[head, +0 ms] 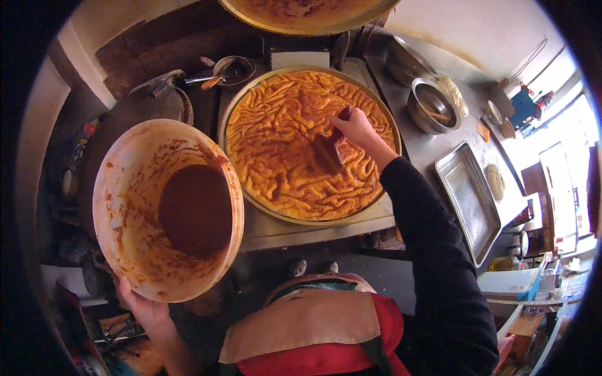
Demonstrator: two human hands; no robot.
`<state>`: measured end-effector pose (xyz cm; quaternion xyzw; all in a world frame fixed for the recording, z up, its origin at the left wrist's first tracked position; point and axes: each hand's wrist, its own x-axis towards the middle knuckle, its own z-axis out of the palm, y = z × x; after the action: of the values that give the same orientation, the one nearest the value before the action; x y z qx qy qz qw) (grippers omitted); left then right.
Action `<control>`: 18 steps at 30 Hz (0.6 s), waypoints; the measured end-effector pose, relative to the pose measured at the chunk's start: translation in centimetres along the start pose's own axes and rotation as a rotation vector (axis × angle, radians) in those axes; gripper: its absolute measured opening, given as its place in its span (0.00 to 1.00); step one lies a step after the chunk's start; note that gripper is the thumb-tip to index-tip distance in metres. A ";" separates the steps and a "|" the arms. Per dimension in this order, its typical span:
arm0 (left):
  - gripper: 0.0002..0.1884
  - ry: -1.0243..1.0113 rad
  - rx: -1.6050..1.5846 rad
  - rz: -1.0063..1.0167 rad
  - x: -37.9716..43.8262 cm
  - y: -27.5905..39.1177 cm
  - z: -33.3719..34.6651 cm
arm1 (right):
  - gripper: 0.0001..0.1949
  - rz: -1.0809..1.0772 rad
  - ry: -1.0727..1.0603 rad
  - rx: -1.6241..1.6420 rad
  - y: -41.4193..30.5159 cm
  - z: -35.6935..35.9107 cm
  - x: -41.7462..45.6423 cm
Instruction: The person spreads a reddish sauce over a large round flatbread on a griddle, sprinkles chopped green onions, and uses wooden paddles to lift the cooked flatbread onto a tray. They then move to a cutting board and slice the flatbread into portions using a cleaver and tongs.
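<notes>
My left hand (143, 303) grips a white plastic bucket (129, 202) by its lower side and tilts its mouth towards me. Dark red-brown sauce (197, 211) lies in the bucket, and smears of it coat the inner wall. Over a large round pan (301, 223), my right hand (360, 129) grips a dark red brush or scraper (331, 150); blur leaves its exact kind unclear. The tool's wide end is low over a wrinkled, golden-brown sheet of dough or pastry (282, 155) that fills the pan. Whether it touches the surface, I cannot tell.
Another round pan (305, 28) is at the far edge. A small pot (235, 70) with utensils stands behind left. On the right-hand counter are a steel bowl (432, 105), a rectangular metal tray (470, 202) and a dough piece (495, 182). A round dark lid (141, 108) lies left.
</notes>
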<state>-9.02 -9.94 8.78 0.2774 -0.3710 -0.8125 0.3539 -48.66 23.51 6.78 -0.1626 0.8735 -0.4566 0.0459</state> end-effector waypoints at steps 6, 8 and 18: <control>0.27 -0.130 0.233 0.162 -0.5 -0.1 -0.4 | 0.15 -0.189 0.016 0.028 -2.6 0.6 2.4; 0.26 -0.130 0.064 0.043 0.1 0.1 -1.4 | 0.16 -0.130 0.005 -0.068 -2.3 1.2 2.9; 0.29 -0.090 0.158 0.172 -0.4 1.1 -3.7 | 0.15 -0.012 -0.064 -0.027 -0.6 -3.8 -5.2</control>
<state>-5.78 -11.66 7.62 0.2351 -0.4717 -0.7590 0.3823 -44.45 27.86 9.07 -0.1830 0.8766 -0.4397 0.0690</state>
